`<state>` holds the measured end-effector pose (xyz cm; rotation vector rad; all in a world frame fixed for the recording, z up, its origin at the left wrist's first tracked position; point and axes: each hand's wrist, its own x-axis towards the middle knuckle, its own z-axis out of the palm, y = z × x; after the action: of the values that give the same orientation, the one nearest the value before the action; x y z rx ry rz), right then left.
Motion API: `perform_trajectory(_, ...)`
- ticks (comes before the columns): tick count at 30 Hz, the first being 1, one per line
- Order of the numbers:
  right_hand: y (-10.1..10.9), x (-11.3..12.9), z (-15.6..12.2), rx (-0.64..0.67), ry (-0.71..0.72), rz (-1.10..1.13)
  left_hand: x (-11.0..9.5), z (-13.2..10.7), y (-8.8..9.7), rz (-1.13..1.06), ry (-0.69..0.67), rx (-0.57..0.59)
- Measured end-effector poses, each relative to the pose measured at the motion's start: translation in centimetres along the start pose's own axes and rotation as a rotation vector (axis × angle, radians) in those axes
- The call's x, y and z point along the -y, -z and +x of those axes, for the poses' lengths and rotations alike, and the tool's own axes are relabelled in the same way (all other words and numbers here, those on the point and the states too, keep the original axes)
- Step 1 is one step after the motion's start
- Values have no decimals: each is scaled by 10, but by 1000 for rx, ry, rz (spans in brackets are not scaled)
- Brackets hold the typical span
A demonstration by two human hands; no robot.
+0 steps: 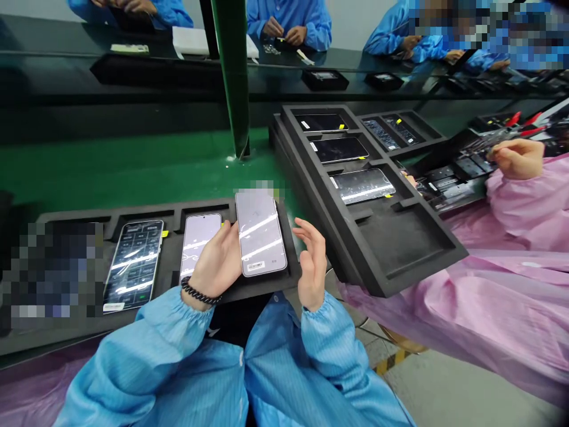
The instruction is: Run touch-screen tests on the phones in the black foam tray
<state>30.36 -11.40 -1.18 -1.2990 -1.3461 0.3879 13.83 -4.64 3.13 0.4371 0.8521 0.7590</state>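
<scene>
A smartphone with a pale lit screen and a small white label rests in my left hand, raised above a black foam tray. My left thumb and palm lie along its left edge; the other fingers are hidden behind it. To the right of that phone, my right hand is apart from it, fingers loosely raised and holding nothing. In the tray lie a second phone with a light screen and one with a dark tiled screen. The tray's left end is blurred out.
Stacked foam trays at the right hold several dark phones, such as one phone with a yellow tab. A green post rises from the green bench. A co-worker's pink sleeve is close on the right; others work across the bench.
</scene>
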Motion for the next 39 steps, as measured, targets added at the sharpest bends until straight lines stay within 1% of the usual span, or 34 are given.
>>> perform_trajectory(4,-2,9,9,3,20,31,3,-23,11,39,-36,59)
perform_trajectory(7,-6,18,13,40,17,38,8,-37,18,54,-43,116)
perform_trajectory(10,-9,29,18,125,-4,59,16,-50,25,-63,-28,204)
perform_trajectory(12,-11,37,23,189,-9,74,23,-59,30,-151,-54,243)
perform_trajectory(14,-13,46,28,231,0,55,32,-68,35,-187,-72,282)
perform_trajectory(16,-15,53,32,247,32,-10,39,-77,39,-181,-58,309)
perform_trajectory(19,-21,61,36,241,130,-143,47,-87,42,-178,-25,318)
perform_trajectory(22,-26,64,35,172,253,-250,50,-93,44,-166,-9,325)
perform_trajectory(24,-28,66,33,124,373,-293,51,-95,47,-155,-7,326)
perform_trajectory(26,-27,69,31,138,544,-284,53,-98,52,-150,3,332)
perform_trajectory(28,-25,75,28,170,693,-215,57,-101,58,-146,33,347)
perform_trajectory(30,-22,82,24,159,759,-126,62,-106,66,-150,66,353)
perform_trajectory(34,-19,91,11,108,704,-13,75,-116,79,-225,71,345)
perform_trajectory(36,-18,93,6,94,675,13,79,-120,82,-258,74,373)
perform_trajectory(39,-19,95,4,54,663,56,81,-123,81,-265,105,431)
